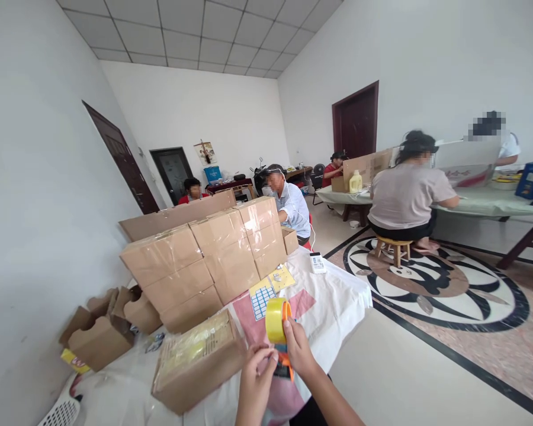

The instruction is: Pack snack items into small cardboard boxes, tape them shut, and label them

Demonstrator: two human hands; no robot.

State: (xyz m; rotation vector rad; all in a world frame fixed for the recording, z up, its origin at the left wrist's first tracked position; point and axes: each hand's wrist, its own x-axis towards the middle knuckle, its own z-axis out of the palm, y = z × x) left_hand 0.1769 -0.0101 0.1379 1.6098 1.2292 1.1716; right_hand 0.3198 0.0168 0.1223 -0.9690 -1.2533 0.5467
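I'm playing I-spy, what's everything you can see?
Plastic tape dispenser with roll: 1, orange and yellow, right hand
Oblong cardboard box: 1, brown, table front
Stacked cardboard boxes: several, brown, behind it
Open cardboard boxes: 2 or more, brown, left
Gridded paper sheet: 1, blue and white, beyond roll
Cloth-covered tables: 2, white and pale green, near, right
Plastic jugs: 2, yellow and blue, right table
Wooden stool: 1, brown, right
Doors: 3, dark, walls
Other people: at least 5, mixed clothing, around
Left hand: 1, bare, by dispenser
Right hand: 1, bare, holding dispenser

Orange tape dispenser [285,359] — partly hidden
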